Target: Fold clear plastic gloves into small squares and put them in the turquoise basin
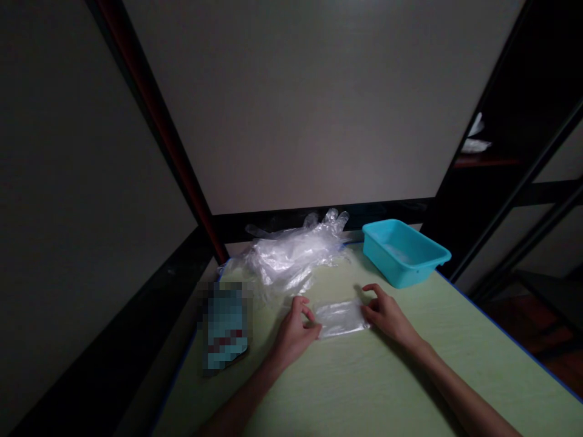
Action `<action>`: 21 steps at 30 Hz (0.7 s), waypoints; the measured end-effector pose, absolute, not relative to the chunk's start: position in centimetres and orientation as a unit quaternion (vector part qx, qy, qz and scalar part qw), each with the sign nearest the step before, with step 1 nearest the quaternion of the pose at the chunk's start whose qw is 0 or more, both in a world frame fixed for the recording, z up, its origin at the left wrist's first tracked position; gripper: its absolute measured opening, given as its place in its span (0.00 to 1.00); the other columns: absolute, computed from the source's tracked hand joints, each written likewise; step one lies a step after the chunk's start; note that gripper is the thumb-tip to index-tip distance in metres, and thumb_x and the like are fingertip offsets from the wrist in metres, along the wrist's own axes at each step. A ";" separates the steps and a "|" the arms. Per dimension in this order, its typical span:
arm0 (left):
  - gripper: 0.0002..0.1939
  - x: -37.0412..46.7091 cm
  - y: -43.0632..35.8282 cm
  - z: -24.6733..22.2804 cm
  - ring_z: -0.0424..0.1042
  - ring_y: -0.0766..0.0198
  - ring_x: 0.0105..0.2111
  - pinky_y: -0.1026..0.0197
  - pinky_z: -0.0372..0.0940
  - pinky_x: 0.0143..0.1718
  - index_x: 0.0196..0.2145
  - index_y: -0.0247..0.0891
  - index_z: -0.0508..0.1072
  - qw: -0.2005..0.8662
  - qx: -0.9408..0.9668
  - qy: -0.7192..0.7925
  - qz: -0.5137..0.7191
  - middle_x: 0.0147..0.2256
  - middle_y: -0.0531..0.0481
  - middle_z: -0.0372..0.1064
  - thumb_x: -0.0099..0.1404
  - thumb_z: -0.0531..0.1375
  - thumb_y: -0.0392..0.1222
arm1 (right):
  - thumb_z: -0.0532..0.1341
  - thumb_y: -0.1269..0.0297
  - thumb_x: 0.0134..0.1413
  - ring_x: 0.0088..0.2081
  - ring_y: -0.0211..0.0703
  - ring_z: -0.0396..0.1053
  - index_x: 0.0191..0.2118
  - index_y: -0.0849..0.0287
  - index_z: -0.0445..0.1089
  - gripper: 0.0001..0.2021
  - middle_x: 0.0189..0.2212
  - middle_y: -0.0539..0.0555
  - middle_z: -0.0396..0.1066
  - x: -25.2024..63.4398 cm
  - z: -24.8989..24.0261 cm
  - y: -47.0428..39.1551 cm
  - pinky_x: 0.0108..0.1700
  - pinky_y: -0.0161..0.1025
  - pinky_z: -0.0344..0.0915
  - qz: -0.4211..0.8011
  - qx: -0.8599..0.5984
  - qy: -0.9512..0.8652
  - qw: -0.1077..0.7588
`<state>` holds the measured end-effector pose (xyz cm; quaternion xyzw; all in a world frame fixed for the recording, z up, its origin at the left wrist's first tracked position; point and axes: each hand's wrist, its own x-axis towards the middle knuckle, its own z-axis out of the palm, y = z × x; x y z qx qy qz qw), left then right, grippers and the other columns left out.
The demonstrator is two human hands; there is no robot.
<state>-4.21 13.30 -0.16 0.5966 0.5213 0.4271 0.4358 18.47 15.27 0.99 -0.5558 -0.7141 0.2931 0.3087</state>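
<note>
A flat rectangle of clear plastic [342, 318], apparently folded, lies on the pale green table in front of me. At its left edge is my left hand [296, 331], thumb on the near corner and the other fingers curled. My right hand [386, 314] pinches the right edge, with its index finger raised and bent away from the plastic. Behind the hands spreads a loose pile of clear disposable plastic gloves [291, 252], some with their finger parts sticking up.
A turquoise plastic basin [405, 270] stands at the table's back right corner. On the left lies a blurred-out, bluish flat object [225, 328]. A light wall panel [310, 121] rises behind the table [346, 388], which has blue edging. White items [476, 144] rest on a dark shelf at right.
</note>
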 end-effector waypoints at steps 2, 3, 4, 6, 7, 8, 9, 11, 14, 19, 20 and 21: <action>0.22 -4.1 13.3 -0.1 0.64 0.76 0.17 0.73 0.60 0.17 0.38 0.41 0.54 0.431 0.592 0.529 0.430 0.28 0.61 0.57 0.46 0.55 0.27 | 0.50 0.69 0.46 0.18 0.38 0.62 0.44 0.61 0.52 0.16 0.16 0.45 0.64 18.2 0.9 15.1 0.22 0.33 0.56 0.267 -0.571 -0.710 0.314; 0.22 -4.1 13.2 -0.1 0.64 0.76 0.17 0.73 0.60 0.16 0.38 0.41 0.54 0.430 0.590 0.531 0.431 0.28 0.61 0.57 0.46 0.55 0.27 | 0.50 0.69 0.46 0.19 0.39 0.62 0.44 0.61 0.53 0.16 0.17 0.45 0.64 18.1 0.9 15.0 0.22 0.34 0.56 0.257 -0.576 -0.708 0.316; 0.22 -4.0 13.2 0.0 0.64 0.76 0.16 0.73 0.59 0.16 0.38 0.41 0.54 0.430 0.588 0.533 0.432 0.28 0.61 0.57 0.45 0.54 0.27 | 0.50 0.69 0.46 0.20 0.40 0.63 0.45 0.61 0.54 0.16 0.17 0.46 0.64 17.9 0.9 14.9 0.23 0.35 0.56 0.245 -0.582 -0.708 0.317; 0.22 -4.0 13.2 0.1 0.64 0.75 0.16 0.73 0.60 0.15 0.38 0.41 0.53 0.432 0.584 0.534 0.433 0.28 0.61 0.57 0.46 0.54 0.27 | 0.50 0.69 0.47 0.23 0.42 0.65 0.45 0.61 0.56 0.16 0.21 0.49 0.66 17.6 1.2 14.4 0.26 0.37 0.59 0.204 -0.584 -0.719 0.317; 0.22 -4.0 13.2 0.1 0.64 0.75 0.16 0.72 0.61 0.15 0.38 0.41 0.53 0.433 0.582 0.534 0.434 0.28 0.61 0.57 0.46 0.53 0.27 | 0.49 0.70 0.48 0.27 0.43 0.66 0.44 0.62 0.57 0.15 0.25 0.52 0.67 17.4 1.3 14.1 0.29 0.38 0.61 0.176 -0.577 -0.732 0.317; 0.21 -3.9 13.2 0.2 0.65 0.75 0.16 0.72 0.61 0.15 0.38 0.41 0.53 0.434 0.581 0.535 0.434 0.28 0.61 0.56 0.46 0.53 0.28 | 0.49 0.70 0.49 0.31 0.44 0.67 0.44 0.62 0.58 0.14 0.29 0.56 0.68 17.3 1.5 13.8 0.33 0.40 0.62 0.147 -0.564 -0.749 0.315; 0.21 -3.9 13.1 0.2 0.65 0.75 0.16 0.71 0.61 0.15 0.38 0.41 0.53 0.434 0.579 0.536 0.435 0.28 0.61 0.56 0.46 0.53 0.28 | 0.48 0.70 0.51 0.35 0.45 0.67 0.44 0.62 0.59 0.14 0.34 0.59 0.67 17.1 1.7 13.5 0.37 0.41 0.63 0.120 -0.545 -0.770 0.309; 0.21 -3.8 13.1 0.4 0.65 0.75 0.16 0.71 0.61 0.15 0.38 0.41 0.53 0.434 0.577 0.538 0.435 0.28 0.61 0.56 0.46 0.53 0.29 | 0.47 0.69 0.54 0.45 0.46 0.63 0.49 0.63 0.58 0.16 0.44 0.62 0.64 16.7 1.9 13.0 0.45 0.43 0.61 0.078 -0.499 -0.816 0.281; 0.20 -3.7 13.0 0.6 0.65 0.75 0.16 0.71 0.62 0.15 0.38 0.41 0.53 0.433 0.577 0.538 0.435 0.28 0.61 0.56 0.46 0.53 0.29 | 0.48 0.63 0.56 0.56 0.49 0.51 0.58 0.65 0.49 0.24 0.56 0.63 0.53 16.2 1.9 12.6 0.55 0.50 0.50 0.026 -0.454 -0.865 0.209; 0.19 -3.8 13.0 0.7 0.66 0.73 0.18 0.70 0.62 0.15 0.38 0.41 0.53 0.432 0.580 0.536 0.435 0.27 0.61 0.56 0.48 0.54 0.32 | 0.43 0.56 0.59 0.60 0.49 0.40 0.60 0.70 0.43 0.28 0.60 0.64 0.42 15.8 0.9 12.7 0.58 0.51 0.43 -0.003 -0.473 -0.872 0.126; 0.18 -3.8 13.0 0.6 0.66 0.73 0.18 0.70 0.63 0.16 0.38 0.41 0.53 0.431 0.582 0.535 0.435 0.27 0.60 0.55 0.48 0.54 0.32 | 0.42 0.55 0.60 0.60 0.49 0.40 0.60 0.71 0.44 0.28 0.59 0.65 0.42 15.8 0.7 12.8 0.58 0.51 0.43 -0.003 -0.480 -0.869 0.119; 0.18 -3.9 13.0 0.5 0.66 0.73 0.18 0.70 0.63 0.16 0.38 0.41 0.53 0.430 0.584 0.535 0.434 0.27 0.60 0.55 0.49 0.53 0.33 | 0.41 0.55 0.60 0.60 0.49 0.40 0.60 0.71 0.44 0.28 0.59 0.65 0.42 15.8 0.6 12.8 0.58 0.51 0.43 -0.004 -0.485 -0.867 0.114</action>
